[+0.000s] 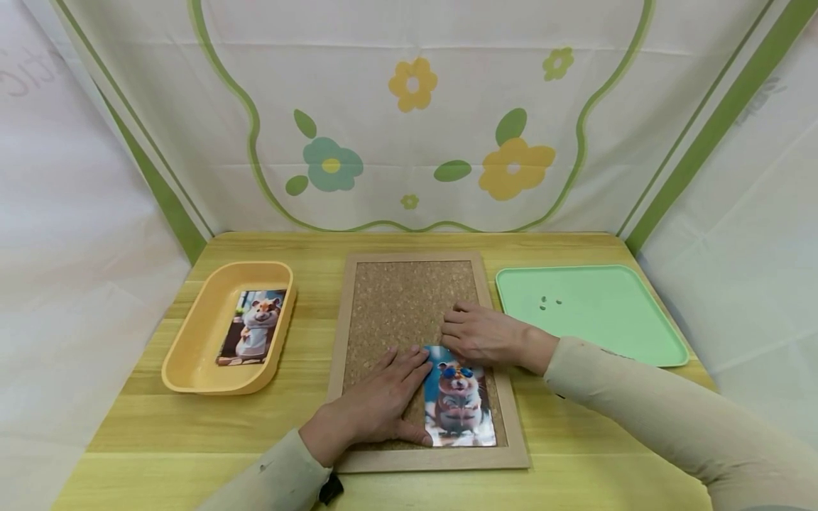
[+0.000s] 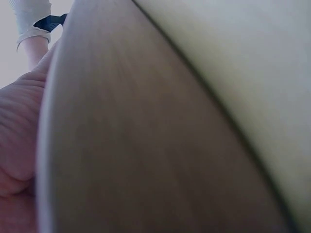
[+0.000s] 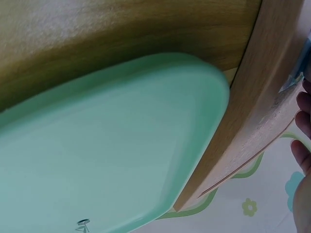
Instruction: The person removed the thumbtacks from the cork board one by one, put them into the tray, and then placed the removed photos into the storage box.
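Note:
A photo of a hamster in blue sunglasses lies at the lower right of the framed cork board. My left hand lies spread on the cork, its fingertips and thumb touching the photo's left edge. At the photo's top edge is my right hand, fingers bent; whether something small is between them is hidden. The right wrist view catches only those fingers, beside a corner of the photo. Small metal thumbtacks lie on the green tray to the right.
An orange bin on the left holds another hamster photo. All of it stands on a wood-grain table. Behind hangs a white curtain with printed flowers. The board's wooden frame fills much of the left wrist view.

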